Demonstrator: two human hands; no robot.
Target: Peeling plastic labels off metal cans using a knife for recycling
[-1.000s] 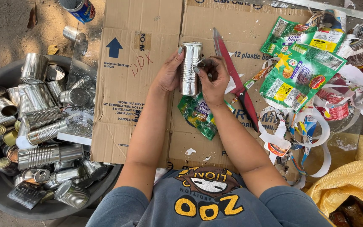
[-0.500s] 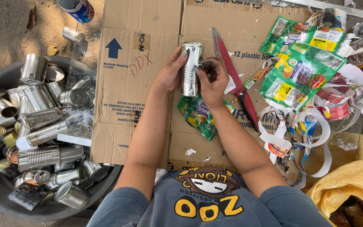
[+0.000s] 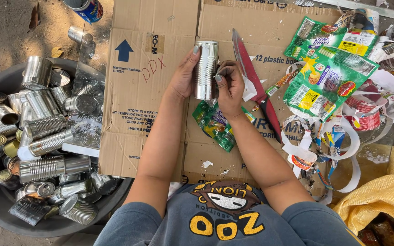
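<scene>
A bare silver tin can (image 3: 205,68) is held upright over flattened cardboard (image 3: 147,114). My left hand (image 3: 184,76) wraps its left side, fingers reaching up to the rim. My right hand (image 3: 229,85) pinches at the can's right side, fingertips against the metal. A crumpled green label wrapper (image 3: 216,125) lies on the cardboard just below my hands. A long knife (image 3: 251,79) with a red handle lies to the right of my right hand.
A dark round tub (image 3: 5,218) at left holds several stripped cans (image 3: 46,127). Green wrappers (image 3: 327,77) and torn paper label strips (image 3: 343,150) pile at right. A yellow sack (image 3: 384,191) sits at lower right. A blue-labelled can (image 3: 87,8) lies at the top.
The can has stayed in both hands. My left fingers have shifted slightly up its side and my right fingertips have moved a little along the can's right edge.
</scene>
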